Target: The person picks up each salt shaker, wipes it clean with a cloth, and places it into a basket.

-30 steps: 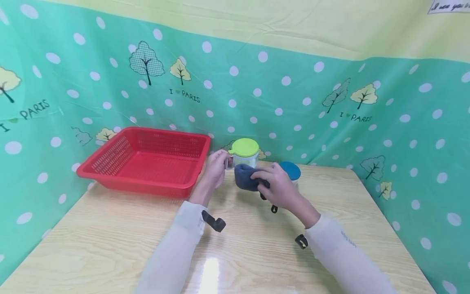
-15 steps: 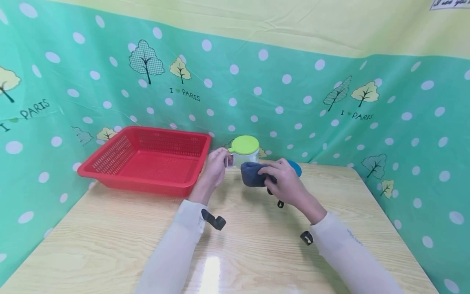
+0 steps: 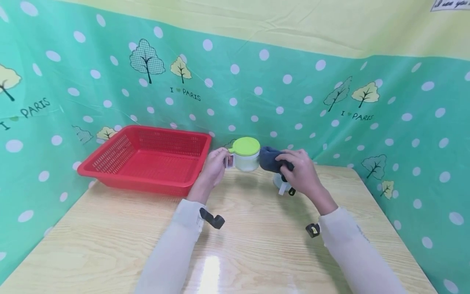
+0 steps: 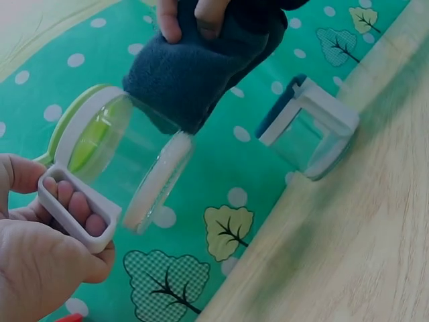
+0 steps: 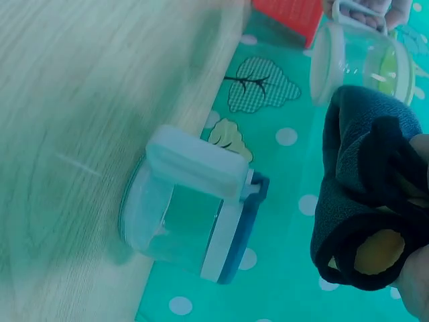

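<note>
The left hand (image 3: 216,166) grips the handle (image 4: 94,194) of the green-lidded jar (image 3: 247,163), raised near the tabletop's (image 3: 257,245) back edge; the right hand (image 3: 302,171) pinches a dark blue cloth (image 3: 269,160) at its side. Wiping seems in hand; next calls for steadying the jar against the cloth.

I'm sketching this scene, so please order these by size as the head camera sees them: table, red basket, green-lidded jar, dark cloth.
1. Table
2. Red basket
3. Green-lidded jar and dark cloth: too alike to rank, the cloth being partly hidden.
</note>
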A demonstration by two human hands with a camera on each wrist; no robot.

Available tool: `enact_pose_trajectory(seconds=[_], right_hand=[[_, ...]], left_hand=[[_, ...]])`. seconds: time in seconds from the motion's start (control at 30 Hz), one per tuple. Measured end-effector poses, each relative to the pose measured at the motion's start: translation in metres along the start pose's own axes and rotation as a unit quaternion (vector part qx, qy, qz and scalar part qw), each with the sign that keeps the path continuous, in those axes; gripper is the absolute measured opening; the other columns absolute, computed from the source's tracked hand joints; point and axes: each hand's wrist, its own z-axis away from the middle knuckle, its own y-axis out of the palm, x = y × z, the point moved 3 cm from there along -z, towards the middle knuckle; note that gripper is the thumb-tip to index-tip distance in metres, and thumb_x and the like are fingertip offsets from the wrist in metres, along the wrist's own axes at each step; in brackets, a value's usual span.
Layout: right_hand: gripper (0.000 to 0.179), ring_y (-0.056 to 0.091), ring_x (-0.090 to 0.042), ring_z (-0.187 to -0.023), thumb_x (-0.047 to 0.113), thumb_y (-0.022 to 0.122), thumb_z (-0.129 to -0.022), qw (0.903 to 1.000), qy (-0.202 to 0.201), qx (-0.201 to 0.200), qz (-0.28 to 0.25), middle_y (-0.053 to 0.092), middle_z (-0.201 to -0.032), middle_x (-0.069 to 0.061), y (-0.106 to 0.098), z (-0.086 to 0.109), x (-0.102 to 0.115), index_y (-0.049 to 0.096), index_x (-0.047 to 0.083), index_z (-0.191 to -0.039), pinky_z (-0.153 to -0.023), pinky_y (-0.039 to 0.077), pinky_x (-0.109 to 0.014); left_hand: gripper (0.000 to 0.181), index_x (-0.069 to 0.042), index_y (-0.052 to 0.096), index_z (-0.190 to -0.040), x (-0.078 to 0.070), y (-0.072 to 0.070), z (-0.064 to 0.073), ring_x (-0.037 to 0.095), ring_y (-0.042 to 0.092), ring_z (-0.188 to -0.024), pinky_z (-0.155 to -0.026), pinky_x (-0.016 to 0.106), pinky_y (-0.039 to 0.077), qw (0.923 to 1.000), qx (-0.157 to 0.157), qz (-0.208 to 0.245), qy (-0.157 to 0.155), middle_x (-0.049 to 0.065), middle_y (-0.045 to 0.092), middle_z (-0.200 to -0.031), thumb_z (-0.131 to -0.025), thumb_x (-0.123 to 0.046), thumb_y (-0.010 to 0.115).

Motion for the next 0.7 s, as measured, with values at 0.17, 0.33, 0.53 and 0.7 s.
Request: enact_pose_trajectory(seconds=[0.17,0.33,0.53,0.7], right_hand=[[0.024,0.061,-0.042,-0.100,-0.011,0.071,-0.083,0.9998,0.013,0.006,0.014,0.072,-0.116,-0.021,0.001,-0.006,-0.005,0.076,0.003,-0.100,-0.085,0.051,-0.054],[0.024,0.061,-0.043,-0.103,-0.011,0.072,-0.085,0.9998,-0.001,0.009,0.019,0.070,-0.120,-0.022,0.002,-0.012,-0.007,0.076,0.004,-0.102,-0.088,0.052,-0.056],[0.023,0.062,-0.045,-0.108,-0.010,0.074,-0.085,0.9990,-0.035,0.010,0.028,0.066,-0.119,-0.025,-0.002,-0.017,-0.012,0.077,0.006,-0.102,-0.090,0.053,-0.060],[0.025,0.061,-0.043,-0.106,-0.009,0.076,-0.084,0.9956,-0.072,0.048,0.037,0.066,-0.117,-0.025,-0.004,-0.017,-0.013,0.076,0.007,-0.102,-0.088,0.054,-0.058]], left_hand=[[0.020,-0.003,0.050,-0.078,0.001,0.003,0.002,0.019,0.046,-0.082,-0.077,0.027,0.040,0.9994,0.031,0.010,-0.007,0.008,0.047,-0.081,-0.094,0.006,0.043],[0.020,-0.003,0.048,-0.079,0.004,0.006,0.004,0.019,0.045,-0.082,-0.078,0.027,0.040,0.9966,0.073,0.035,-0.018,0.008,0.045,-0.085,-0.096,0.007,0.040],[0.019,-0.003,0.047,-0.079,0.003,0.007,0.006,0.019,0.044,-0.084,-0.079,0.027,0.039,0.9960,0.084,0.026,-0.013,0.008,0.045,-0.087,-0.095,0.007,0.041],[0.019,-0.004,0.050,-0.080,0.001,0.008,0.006,0.020,0.044,-0.087,-0.080,0.027,0.039,0.9949,0.098,0.017,-0.015,0.008,0.046,-0.087,-0.096,0.004,0.042]])
